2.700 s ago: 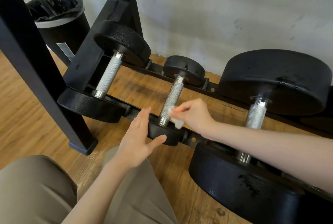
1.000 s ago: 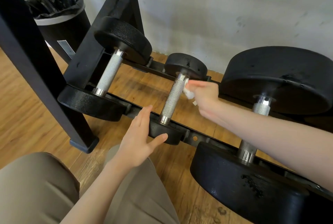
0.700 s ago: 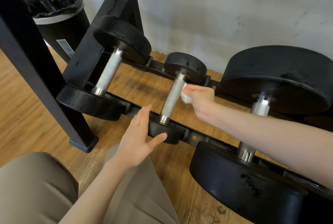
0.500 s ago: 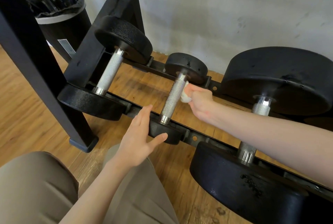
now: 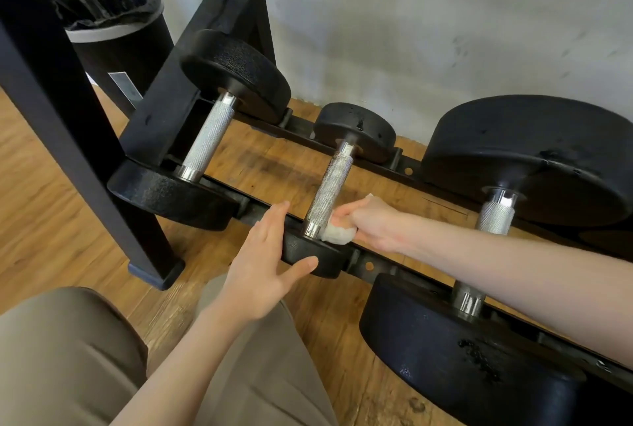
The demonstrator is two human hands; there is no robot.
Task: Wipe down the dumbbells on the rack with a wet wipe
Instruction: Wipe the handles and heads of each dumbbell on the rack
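Wiping the small dumbbell [image 5: 330, 186], the middle one of three lying across the low black rack [image 5: 383, 259]. Right hand [image 5: 371, 222] curled around a bunched wet wipe [image 5: 337, 235], pressing it against the right side of the knurled handle, at the near end of the small dumbbell where the chrome collar meets the near head. Left hand [image 5: 263, 261] open, fingers straight along the left edge of that near head, thumb spread under its front edge, apparently steadying it. Medium dumbbell [image 5: 209, 138] to the left of the small one, large dumbbell [image 5: 493, 237] to its right, both untouched at this moment. Bin [image 5: 116, 35] with a black liner far left of the small dumbbell, behind a rack upright. Judged risks: rolling of the light small dumbbell in its cradle under sideways rubbing, should the left hand ease off; snagging or shredding of the wipe on the rough knurling; missing the handle's hidden left and under sides; pinching of the left fingers between head and rail if the weight shifts.
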